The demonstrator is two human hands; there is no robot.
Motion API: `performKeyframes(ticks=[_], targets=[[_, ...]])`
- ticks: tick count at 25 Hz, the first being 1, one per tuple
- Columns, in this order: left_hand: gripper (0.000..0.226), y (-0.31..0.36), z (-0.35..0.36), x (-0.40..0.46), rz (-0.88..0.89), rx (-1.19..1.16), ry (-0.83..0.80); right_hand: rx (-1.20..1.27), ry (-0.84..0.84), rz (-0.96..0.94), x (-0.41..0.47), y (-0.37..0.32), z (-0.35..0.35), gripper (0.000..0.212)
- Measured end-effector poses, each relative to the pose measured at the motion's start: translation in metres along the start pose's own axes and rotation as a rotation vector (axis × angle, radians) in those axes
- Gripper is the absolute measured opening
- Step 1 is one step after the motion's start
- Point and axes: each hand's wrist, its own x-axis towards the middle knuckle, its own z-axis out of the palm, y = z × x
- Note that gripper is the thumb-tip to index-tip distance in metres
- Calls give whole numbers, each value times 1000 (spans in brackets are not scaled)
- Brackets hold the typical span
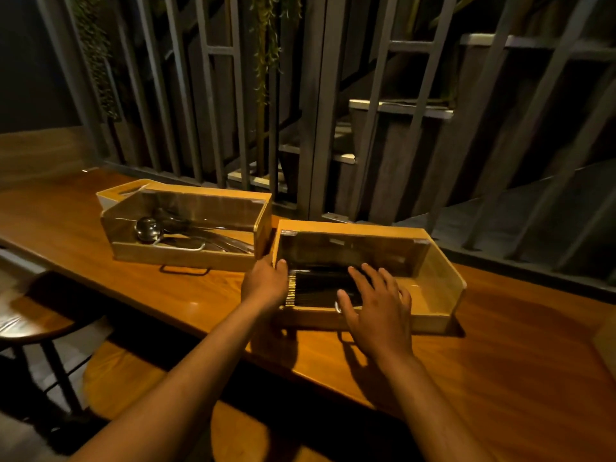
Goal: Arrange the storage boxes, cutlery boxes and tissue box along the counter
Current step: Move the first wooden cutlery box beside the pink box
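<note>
Left hand (266, 278) grips left end wall of near cutlery box (430, 323); right hand (376, 311) open, spread above its front rim.
Box on counter (186, 295), just beside second cutlery box (186, 258); likely stiff wood, load loose; hold both ends; slide level.

A long, glossy orange-brown wooden counter (500, 378) runs across the scene under warm, dim light that leaves bright patches on its surface and deep shadow elsewhere. Behind it stands a screen of dark grey vertical slats (213, 95) with green trailing plants (266, 45) hanging among them, and through the gaps a staircase with pale-edged steps (400, 106) shows. At the lower left, a round dark wooden stool on thin black metal legs (33, 325) stands on a grey floor (20, 438).
</note>
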Motion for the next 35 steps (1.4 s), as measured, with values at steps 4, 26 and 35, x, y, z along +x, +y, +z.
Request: performKeyframes(ticks=[4,26,35], targets=[[37,0,5,-32,-44,-114,-79,119,110,111,-1,19,-1,51],[55,5,30,-19,0,-353,-268,61,-150,26,-31,46,-45,74],[56,49,106,-101,70,-279,-261,64,-29,93,-75,125,-91,76]])
